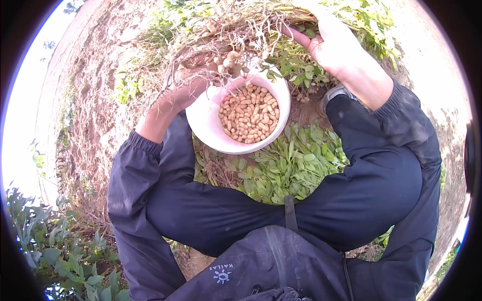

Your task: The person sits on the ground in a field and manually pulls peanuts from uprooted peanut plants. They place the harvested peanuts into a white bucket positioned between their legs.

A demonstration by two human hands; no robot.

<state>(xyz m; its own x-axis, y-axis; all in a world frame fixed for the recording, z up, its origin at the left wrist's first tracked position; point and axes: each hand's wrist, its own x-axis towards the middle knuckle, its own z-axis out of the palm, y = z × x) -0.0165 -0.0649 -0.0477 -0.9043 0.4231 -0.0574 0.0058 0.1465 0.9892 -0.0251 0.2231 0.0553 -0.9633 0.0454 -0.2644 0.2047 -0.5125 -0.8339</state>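
A bundle of pulled peanut plants [260, 26], with roots and pods, lies above a white bucket [199, 120]. My left hand [192, 84] is under the rooty end at the bucket's left rim, its fingers largely hidden by roots and pods. My right hand [324, 45] is at the stems on the right, thumb and fingers around them, partly washed out by glare. Several pods [229, 62] dangle from the roots over the bucket's far rim. Inside the bucket are many loose unshelled peanuts [250, 114].
Leafy peanut plants [293, 161] lie between my bent legs, below the bucket. My shoe [339, 92] is right of the bucket, near more pods on the soil. Dry soil [90, 75] stretches left; green plants [71, 248] stand at lower left.
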